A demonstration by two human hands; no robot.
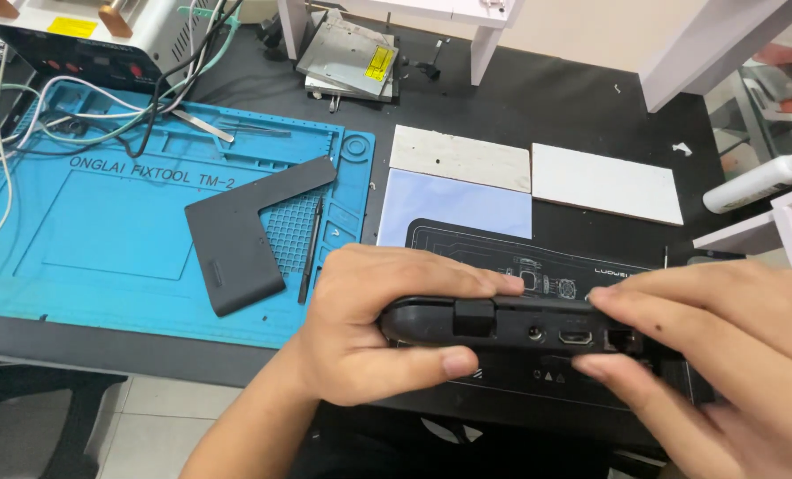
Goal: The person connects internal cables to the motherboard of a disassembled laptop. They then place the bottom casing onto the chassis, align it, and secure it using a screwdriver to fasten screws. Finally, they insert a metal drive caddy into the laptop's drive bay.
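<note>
Laptop (538, 326), black, was held on edge at lower centre of the frame, port side facing the camera, above a black mat (467, 241). Left hand (374, 330) gripped its left end, thumb beneath and fingers over the top. Right hand (724, 355) clasped its right end the same way. Blue repair mat (103, 231) lay at left on the desk (573, 106), carrying a dark L-shaped cover panel (241, 235) and a slim black tool (310, 253). Three pale tiles (538, 177) lay at centre.
</note>
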